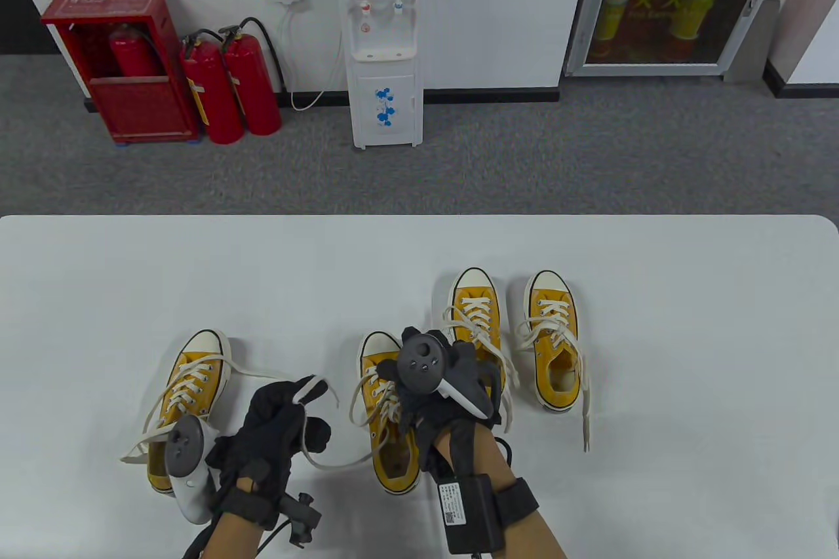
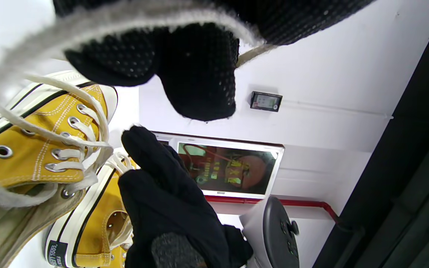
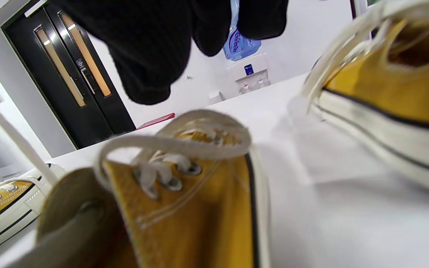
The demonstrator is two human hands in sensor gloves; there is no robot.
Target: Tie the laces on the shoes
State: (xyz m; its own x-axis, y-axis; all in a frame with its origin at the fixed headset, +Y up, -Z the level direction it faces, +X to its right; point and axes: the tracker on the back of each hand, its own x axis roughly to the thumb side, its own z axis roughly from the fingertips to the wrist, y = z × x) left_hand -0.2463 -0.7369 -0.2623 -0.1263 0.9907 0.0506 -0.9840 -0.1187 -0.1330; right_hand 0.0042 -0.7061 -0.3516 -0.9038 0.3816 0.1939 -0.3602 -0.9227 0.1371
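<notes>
L hand (image 1: 278, 418), black knit glove, fingers curled round a cream flat-woven lace (image 1: 314, 388); a loop of it pokes out over the knuckles, and in the left wrist view the same lace runs blurred across the fingertips (image 2: 196, 74). Lace trails from there along the table (image 1: 419, 270) to the middle shoe (image 1: 387, 421), near the front edge. R hand (image 1: 452, 388) sits over that shoe's lacing w/ fingers bent down; grey tracker (image 1: 423, 359) on its back hides the fingertips, so can't tell if it's pinching a lace or just resting there. Right wrist view is soft-focus: gloved fingers (image 3: 151, 48) hang above the shoe's eyelets, a lace loop arched over the tongue, contact not clear.

L tracker (image 1: 187, 464), white body w/ grey disc, covers the heel part of the left shoe (image 1: 187, 398), front-left area; its laces lie loose, one end trailing off toward the left edge. Two more shoes sit further back to the right, side by side, toes pointing at the far edge: one (image 1: 475, 323) partly covered by the R hand, the other (image 1: 554, 339) fully visible, a lace end trailing toward the front edge. All four: yellow canvas low-tops, white rubber toe caps and soles w/ black stripe, metal eyelets.
</notes>
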